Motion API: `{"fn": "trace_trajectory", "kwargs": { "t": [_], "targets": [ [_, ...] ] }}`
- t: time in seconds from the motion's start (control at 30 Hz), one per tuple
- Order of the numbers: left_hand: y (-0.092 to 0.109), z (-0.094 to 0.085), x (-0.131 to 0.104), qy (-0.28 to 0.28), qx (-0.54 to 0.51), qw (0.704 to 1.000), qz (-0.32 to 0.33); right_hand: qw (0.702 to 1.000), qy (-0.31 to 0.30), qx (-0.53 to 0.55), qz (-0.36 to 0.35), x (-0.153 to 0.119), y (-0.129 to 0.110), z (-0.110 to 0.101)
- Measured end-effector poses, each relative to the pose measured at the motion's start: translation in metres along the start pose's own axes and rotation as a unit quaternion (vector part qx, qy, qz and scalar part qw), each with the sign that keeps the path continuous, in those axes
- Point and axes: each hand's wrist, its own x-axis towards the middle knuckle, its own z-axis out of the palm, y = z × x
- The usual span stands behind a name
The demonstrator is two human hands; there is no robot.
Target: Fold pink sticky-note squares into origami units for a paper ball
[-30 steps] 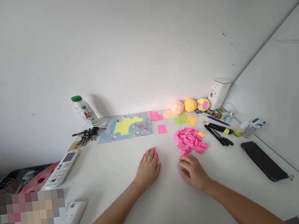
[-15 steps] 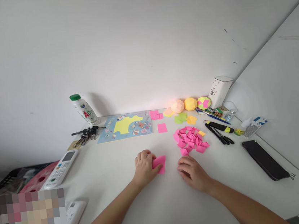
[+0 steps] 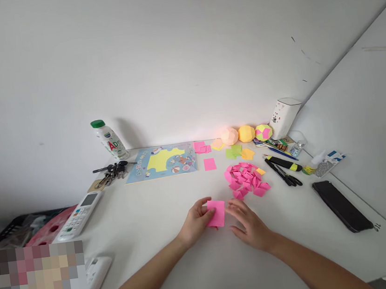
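Observation:
Near the middle of the white table, my left hand [image 3: 197,221] pinches a square pink sheet [image 3: 217,213] by its left side, thumb on top. Just right of the sheet is my right hand [image 3: 248,224], its thumb and fingers apart with nothing between them. A heap of folded pink paper pieces [image 3: 246,178] lies beyond my right hand. Behind the sheet lies a single pink square [image 3: 210,164]. Farther back are more pink squares [image 3: 201,147], green paper [image 3: 234,151] and orange paper [image 3: 247,154].
Three paper balls [image 3: 246,133] stand by the wall. A blue booklet [image 3: 162,162], keys [image 3: 114,171], a bottle [image 3: 111,140] and a remote [image 3: 79,215] are leftward. Scissors [image 3: 284,173], a cutter [image 3: 283,162] and a black pouch [image 3: 342,206] lie right.
My left hand has moved right and turned, bringing the pink sheet closer to my right hand. The fingers of my right hand have spread wider.

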Motion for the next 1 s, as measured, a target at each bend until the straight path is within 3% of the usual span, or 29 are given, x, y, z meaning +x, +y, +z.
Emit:
{"fn": "trace_trajectory", "kwargs": {
  "t": [0.27, 0.4, 0.73, 0.83, 1.0],
  "targets": [
    [-0.0029, 0.0064, -0.0006, 0.010, 0.010, 1.000, -0.018, 0.999, 0.036, 0.000, -0.028, 0.0028, -0.0022, -0.0026],
    [-0.0042, 0.0072, -0.0017, -0.024, 0.031, 0.999, -0.023, 0.998, 0.052, 0.000, -0.045, 0.0031, -0.0033, -0.0029],
    [-0.0071, 0.0066, -0.0024, -0.043, 0.026, 0.999, -0.019, 0.998, 0.032, 0.007, -0.047, 0.0024, -0.0073, -0.0027],
    [-0.0051, 0.0072, -0.0036, -0.070, 0.047, 0.996, -0.012, 0.998, 0.050, 0.040, -0.022, 0.0017, -0.0079, -0.0021],
    [0.0026, 0.0072, -0.0084, -0.102, 0.047, 0.994, -0.004, 0.982, 0.057, 0.151, 0.094, 0.0032, -0.0102, -0.0033]
  ]
}}
